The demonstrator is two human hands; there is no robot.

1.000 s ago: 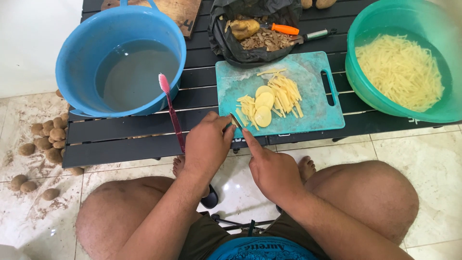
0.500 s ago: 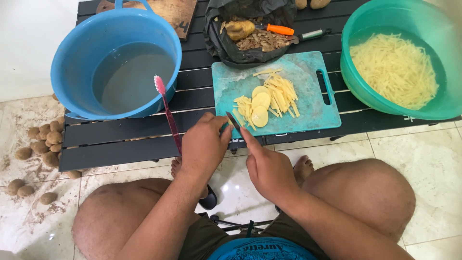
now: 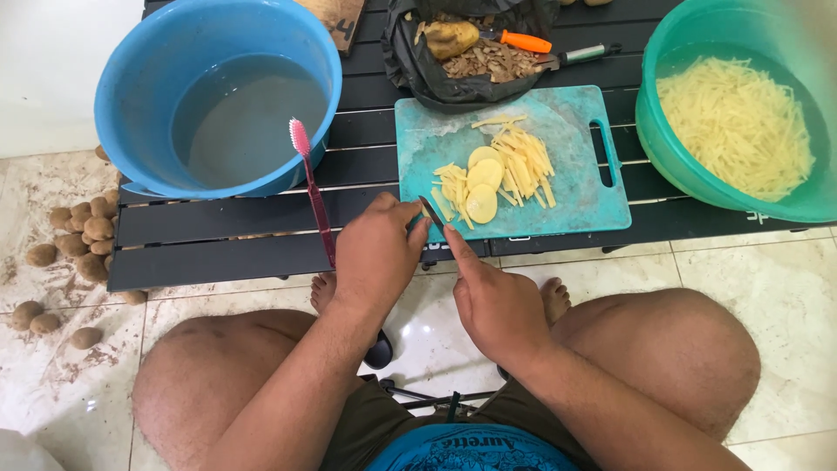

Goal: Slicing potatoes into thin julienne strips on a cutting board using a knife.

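We see the left hand (image 3: 377,253) and right hand (image 3: 495,301) meeting at the near edge of the teal cutting board (image 3: 593,187), both pinching a knife (image 3: 432,212). Potato slices (image 3: 482,187) lie just beyond the blade, untouched. A pink toothbrush (image 3: 309,183) stands beside the left hand.

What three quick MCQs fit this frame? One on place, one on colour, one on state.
1. Where do the round potato slices lie?
A. in the blue basin
B. on the teal cutting board
C. on the floor

2. What colour is the head of the toothbrush?
A. pink
B. green
C. black

3. What is in the blue basin?
A. potato strips
B. peelings
C. water

Answers: 1 B, the slices sit on the cutting board beside cut strips. 2 A, its bristle end shows pink against the basin. 3 C, only water shows inside; the strips fill the green basin.
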